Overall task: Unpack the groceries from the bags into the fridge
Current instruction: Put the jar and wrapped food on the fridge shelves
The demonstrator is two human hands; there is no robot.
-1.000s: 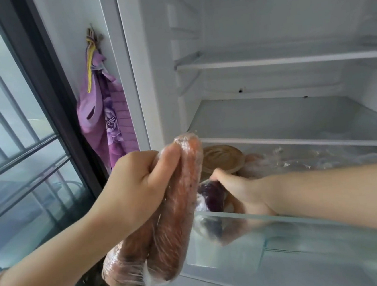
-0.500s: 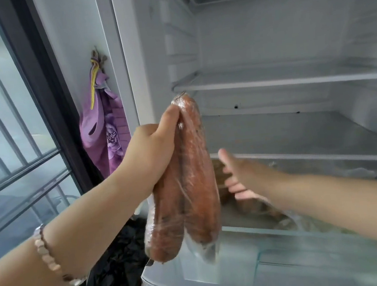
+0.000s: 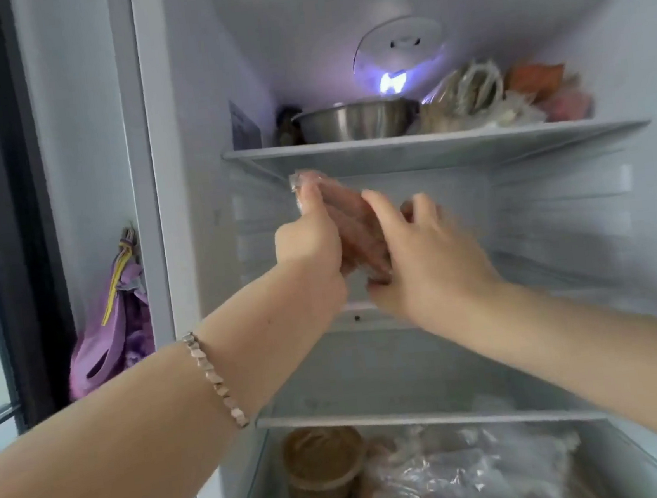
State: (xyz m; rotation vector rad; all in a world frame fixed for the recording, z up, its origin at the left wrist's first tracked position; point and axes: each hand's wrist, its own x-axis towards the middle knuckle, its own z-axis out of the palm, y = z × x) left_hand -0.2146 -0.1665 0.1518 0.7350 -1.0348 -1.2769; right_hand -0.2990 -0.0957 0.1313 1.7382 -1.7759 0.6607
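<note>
A pack of reddish sausages [image 3: 351,226] wrapped in clear plastic is held up inside the open fridge [image 3: 194,222], just under the top shelf [image 3: 429,145]. My left hand [image 3: 309,238] grips its left end, thumb up along the wrap. My right hand [image 3: 425,255] has come onto its right side, fingers spread over and partly hiding it. The pack hangs above a bare glass shelf [image 3: 366,317]. The picture is blurred around the hands.
On the top shelf stand a steel bowl [image 3: 354,120] and several plastic-wrapped packs [image 3: 497,97]. Another glass shelf [image 3: 417,414] lies below. Under it sit a brown tub [image 3: 321,464] and clear bags [image 3: 484,471]. A purple bag [image 3: 112,332] hangs on the wall at left.
My left hand lifted the sausages from beside the lower drawer up to the upper compartment. My right hand left the lower shelf and reached up to the pack. The view tilted upward.
</note>
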